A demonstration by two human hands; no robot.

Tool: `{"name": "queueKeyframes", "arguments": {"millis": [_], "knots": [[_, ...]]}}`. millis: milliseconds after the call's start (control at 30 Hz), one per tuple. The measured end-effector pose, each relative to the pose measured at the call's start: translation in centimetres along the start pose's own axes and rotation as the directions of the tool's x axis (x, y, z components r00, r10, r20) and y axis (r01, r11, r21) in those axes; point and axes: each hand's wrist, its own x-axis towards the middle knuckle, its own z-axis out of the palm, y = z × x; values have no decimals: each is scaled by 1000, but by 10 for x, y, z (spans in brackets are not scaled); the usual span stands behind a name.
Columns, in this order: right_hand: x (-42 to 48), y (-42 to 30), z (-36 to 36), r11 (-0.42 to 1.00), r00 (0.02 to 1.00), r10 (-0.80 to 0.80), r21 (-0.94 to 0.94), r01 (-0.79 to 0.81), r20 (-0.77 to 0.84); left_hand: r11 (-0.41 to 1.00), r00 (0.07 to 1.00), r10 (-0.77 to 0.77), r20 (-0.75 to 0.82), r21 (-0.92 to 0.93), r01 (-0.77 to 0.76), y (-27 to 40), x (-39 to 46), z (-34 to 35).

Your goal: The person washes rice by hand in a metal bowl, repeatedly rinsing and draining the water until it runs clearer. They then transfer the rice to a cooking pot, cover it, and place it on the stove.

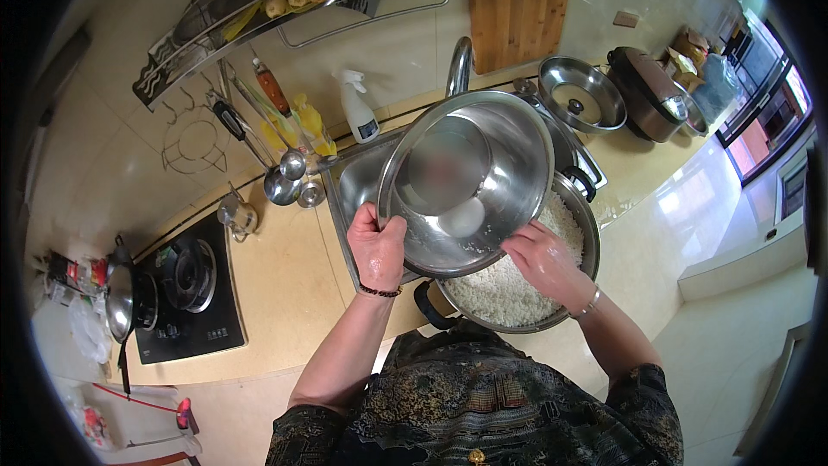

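A large stainless steel bowl (517, 175) is tilted above the sink and a wide pot. My left hand (378, 249) grips its rim at the lower left, thumb over the edge. At the lower right of the rim, my right hand (543, 262) touches the bowl with its fingers; whether it grips the rim is unclear. A few white grains cling inside the bowl, near a bright round patch. Beneath the bowl and my right hand, white rice (511, 298) fills much of the two-handled steel pot (592, 239). The bowl hides part of the pot and sink.
The steel sink (356, 175) and curved faucet (460, 65) lie behind the bowl. A spray bottle (359, 110), hanging ladles (282, 186) and a black cooktop (187, 304) are leftward. A steel basin (582, 94) and a rice cooker (647, 94) stand at the right back.
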Motion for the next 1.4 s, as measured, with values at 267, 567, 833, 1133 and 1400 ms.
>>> {"name": "queueKeyframes", "arguments": {"millis": [267,567,833,1133,1400], "knots": [[51,8,49,980,973,-189,-44,196,130,1000,1000,-13,21,12,13,-4,-2,-4],[45,9,65,969,958,-191,-111,218,214,999,998,-38,41,-4,39,-1,-4,-3],[32,10,46,972,957,-184,-103,211,223,1000,999,-14,29,-17,15,-3,-3,-6],[56,8,59,961,957,-227,-120,250,178,1000,1000,-7,25,14,7,0,-4,-4],[28,9,42,958,957,-228,-132,254,181,1000,1000,-8,24,19,8,0,-6,-4]]}}
